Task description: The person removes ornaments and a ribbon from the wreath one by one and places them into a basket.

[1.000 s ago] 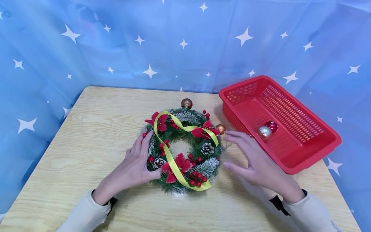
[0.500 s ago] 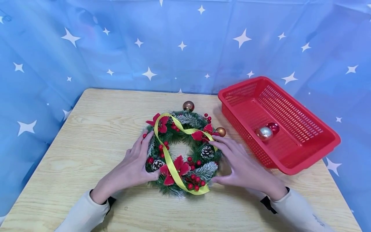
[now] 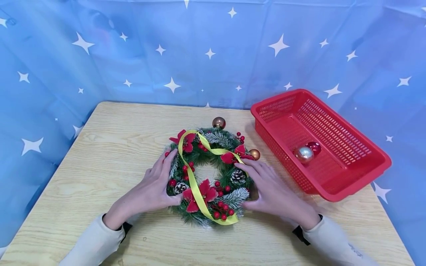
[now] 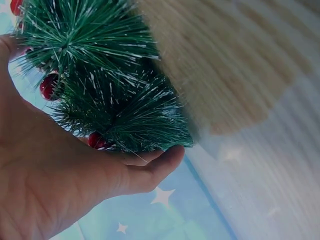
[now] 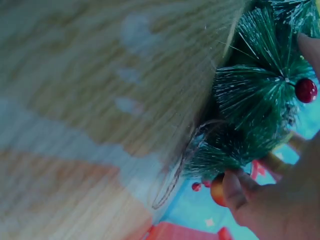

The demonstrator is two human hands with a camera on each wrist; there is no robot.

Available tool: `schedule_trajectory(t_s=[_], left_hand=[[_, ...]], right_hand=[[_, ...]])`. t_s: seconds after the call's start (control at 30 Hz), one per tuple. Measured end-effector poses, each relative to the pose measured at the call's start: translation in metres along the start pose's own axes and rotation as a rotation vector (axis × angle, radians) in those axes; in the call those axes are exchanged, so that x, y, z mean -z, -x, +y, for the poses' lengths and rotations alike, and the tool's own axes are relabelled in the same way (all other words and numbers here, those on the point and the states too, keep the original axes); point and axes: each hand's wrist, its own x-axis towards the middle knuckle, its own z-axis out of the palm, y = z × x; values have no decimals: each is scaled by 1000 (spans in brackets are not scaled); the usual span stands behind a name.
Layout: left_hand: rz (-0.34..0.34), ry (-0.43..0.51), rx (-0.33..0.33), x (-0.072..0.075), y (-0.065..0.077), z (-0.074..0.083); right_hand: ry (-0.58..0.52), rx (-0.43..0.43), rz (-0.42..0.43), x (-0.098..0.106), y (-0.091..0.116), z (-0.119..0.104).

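Note:
A green Christmas wreath [image 3: 217,138] lies on the wooden table, dressed with red poinsettias, berries and pinecones. Across it winds a loose yellow ribbon [image 3: 196,184]. My left hand [image 3: 151,190] grips the wreath's left side, thumb near the front pinecone, fingers along the outer edge. On the right side my right hand [image 3: 274,192] holds it, fingertips over the ribbon's upper end. Frosted needles [image 4: 100,75] fill the left wrist view between thumb and fingers. A brown bauble [image 3: 219,122] sits at the wreath's far edge, and a gold bauble [image 3: 254,154] at its right.
A red plastic basket [image 3: 279,144] stands at the table's right, with a silver bauble [image 3: 304,154] and a red bauble [image 3: 314,147] inside. Thin brown cord [image 5: 170,187] loops out over the tabletop in the right wrist view. Behind hangs a blue star-printed curtain [image 3: 199,37].
My right hand has moved left from beside the wreath and taken hold of its right side. The wreath has turned slightly clockwise. My left hand has stayed on it.

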Motion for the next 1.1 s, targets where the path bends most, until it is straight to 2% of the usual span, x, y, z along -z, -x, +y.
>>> schedule_trajectory(t_s=[0.27,0.43,0.57,0.67,0.77,0.93,1.1], left_hand=[[70,23,-22,0,8,1],[113,23,9,1,15,6],[128,88,37,2,21,10],[135,161,32,2,24,13],[151,191,21,1,26,16],[190,174,53,-3,28,24],[160,148,114,-6,26,32]], right_hand=[[43,-57,12,-6,2,-9],[80,-66,51,-11,3,-16],[137,-59,91,-15,3,-22],[182,-69,102,-18,3,-27],[217,-89,106,-20,4,-32],[270,-104,119,-25,5,-40],[332,-88,150,-29,5,-48]])
